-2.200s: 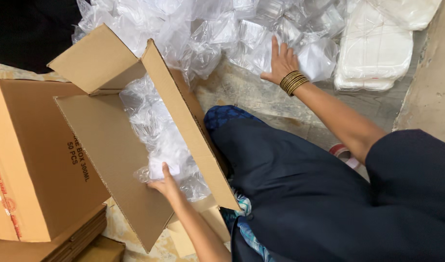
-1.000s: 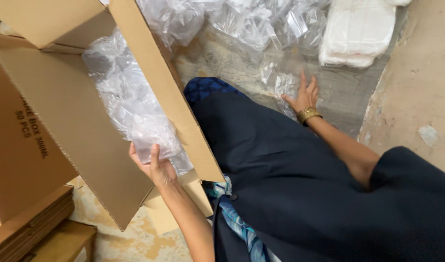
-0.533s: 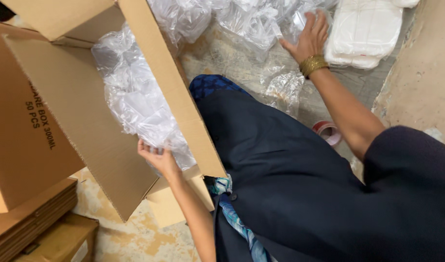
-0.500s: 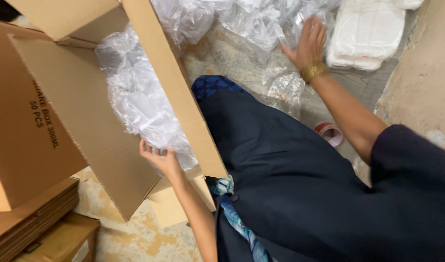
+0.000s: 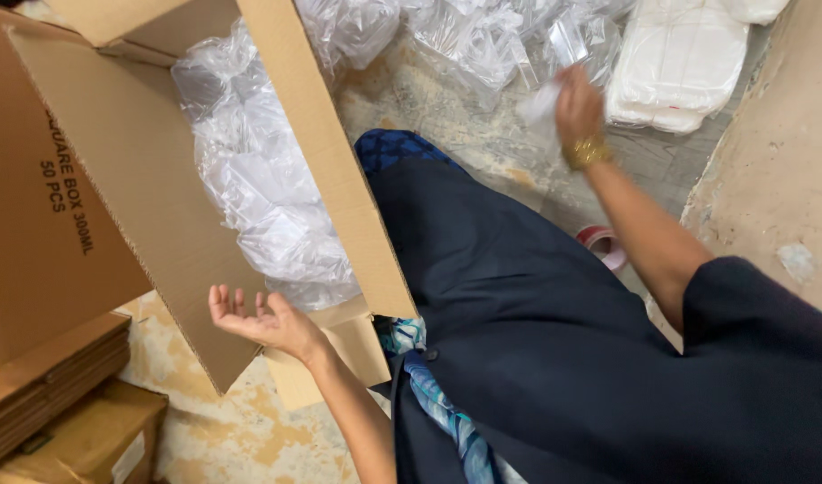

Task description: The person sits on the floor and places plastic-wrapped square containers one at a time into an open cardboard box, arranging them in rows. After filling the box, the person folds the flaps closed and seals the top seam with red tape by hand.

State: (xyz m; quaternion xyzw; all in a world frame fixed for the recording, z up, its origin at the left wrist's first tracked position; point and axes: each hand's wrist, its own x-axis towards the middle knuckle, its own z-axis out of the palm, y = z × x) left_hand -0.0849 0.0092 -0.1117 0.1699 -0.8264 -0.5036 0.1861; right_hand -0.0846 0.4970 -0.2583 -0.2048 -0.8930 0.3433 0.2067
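We see soft, even light, bright enough for everything to read, with no hard shadows. The clear plastic in the open cardboard box [image 5: 250, 188] throws white glare, and so does the far heap of plastic packs [image 5: 465, 36]. The right hand [image 5: 577, 108] is smeared by motion blur; the left hand [image 5: 259, 318] is sharper. The dark clothing [image 5: 536, 341] swallows detail, nearly flat black. The white stack [image 5: 680, 63] at far right looks slightly washed out.

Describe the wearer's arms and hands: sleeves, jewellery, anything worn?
Both forearms are bare. The right hand has gold bangles at the wrist, and a dark navy short sleeve covers that upper arm. The left hand shows no ring, watch or glove; its sleeve is out of view.
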